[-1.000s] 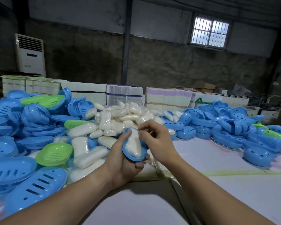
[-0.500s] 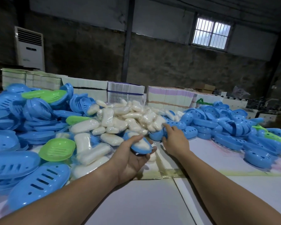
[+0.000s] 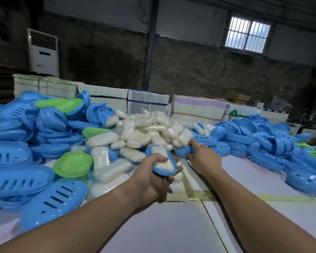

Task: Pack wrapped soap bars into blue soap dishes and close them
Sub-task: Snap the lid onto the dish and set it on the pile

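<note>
My left hand point(image 3: 153, 178) grips a blue soap dish half point(image 3: 170, 171) with a wrapped white soap bar point(image 3: 162, 161) lying in it, held just above the table. My right hand point(image 3: 202, 156) reaches forward and curls its fingers round a blue dish lid point(image 3: 182, 152) at the near edge of the soap pile. A heap of wrapped white soap bars point(image 3: 144, 134) lies in the middle, behind both hands.
Slotted blue dish halves point(image 3: 26, 176) with a few green ones point(image 3: 72, 164) are piled on the left. Domed blue lids point(image 3: 263, 139) cover the right side. Stacks of flat cartons point(image 3: 148, 101) line the back edge. White table point(image 3: 171, 225) lies near me.
My right hand has left the dish in my left hand, gone forward and right, and taken hold of a blue lid. My left hand has lowered the filled dish a little.
</note>
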A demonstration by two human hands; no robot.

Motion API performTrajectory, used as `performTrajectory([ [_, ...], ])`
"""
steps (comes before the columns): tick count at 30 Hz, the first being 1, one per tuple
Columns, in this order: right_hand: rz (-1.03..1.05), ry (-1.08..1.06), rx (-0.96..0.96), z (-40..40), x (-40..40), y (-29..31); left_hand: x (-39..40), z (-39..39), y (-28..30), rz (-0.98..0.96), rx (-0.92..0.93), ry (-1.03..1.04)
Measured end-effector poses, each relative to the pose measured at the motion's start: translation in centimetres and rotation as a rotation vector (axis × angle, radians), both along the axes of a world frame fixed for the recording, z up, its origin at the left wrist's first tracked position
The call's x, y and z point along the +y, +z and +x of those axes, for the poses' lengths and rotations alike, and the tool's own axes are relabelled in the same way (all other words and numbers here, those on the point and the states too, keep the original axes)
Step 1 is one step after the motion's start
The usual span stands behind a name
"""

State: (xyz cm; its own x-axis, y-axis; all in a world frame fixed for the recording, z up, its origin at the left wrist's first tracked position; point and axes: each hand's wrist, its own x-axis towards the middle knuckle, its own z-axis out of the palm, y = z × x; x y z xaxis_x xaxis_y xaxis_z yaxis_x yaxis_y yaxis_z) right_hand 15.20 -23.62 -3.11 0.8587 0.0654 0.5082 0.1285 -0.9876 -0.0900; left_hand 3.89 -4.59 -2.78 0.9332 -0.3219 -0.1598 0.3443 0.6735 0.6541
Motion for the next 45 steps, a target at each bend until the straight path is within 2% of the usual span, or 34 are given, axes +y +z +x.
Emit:
performTrajectory([
  [8, 0.133, 0.167, -0.038, -0.9, -0.1, 0.2, 0.1, 0.2, 0.0, -0.006, 0.002, 0.006],
  [14, 0.310, 0.205, -0.093, -1.5, -0.3, 0.7, 0.1, 0.1, 0.0, -0.010, -0.023, 0.005],
  [16, 0.411, 0.208, -0.092, -1.7, -0.1, 1.1, 0.1, 0.1, -0.1, -0.008, -0.027, 0.007],
  [20, 0.748, 0.228, -0.108, -2.2, 0.3, 2.3, 0.1, 0.1, -0.1, -0.014, -0.034, 0.010],
  [29, 1.031, 0.186, -0.121, -3.1, 0.4, 4.1, 0.2, 0.1, -0.1, -0.024, -0.052, 0.003],
  [32, 1.241, 0.279, -0.088, -3.6, 0.8, 5.5, 0.2, 0.0, 0.1, -0.030, -0.062, 0.013],
  [35, 1.524, 0.424, 0.039, -4.0, 1.0, 6.6, 0.3, 0.2, 0.2, -0.039, -0.057, 0.043],
  [38, 1.667, 0.562, 0.348, -4.2, 1.4, 6.5, 0.5, 0.5, 0.2, -0.046, -0.048, 0.087],
  [42, 1.389, 0.565, 0.730, -4.7, 1.7, 6.0, 0.5, 0.8, 0.2, -0.026, -0.071, 0.110],
  [45, 1.201, 0.661, 0.946, -5.3, 1.5, 6.3, 0.5, 1.0, 0.1, -0.031, -0.063, 0.101],
])
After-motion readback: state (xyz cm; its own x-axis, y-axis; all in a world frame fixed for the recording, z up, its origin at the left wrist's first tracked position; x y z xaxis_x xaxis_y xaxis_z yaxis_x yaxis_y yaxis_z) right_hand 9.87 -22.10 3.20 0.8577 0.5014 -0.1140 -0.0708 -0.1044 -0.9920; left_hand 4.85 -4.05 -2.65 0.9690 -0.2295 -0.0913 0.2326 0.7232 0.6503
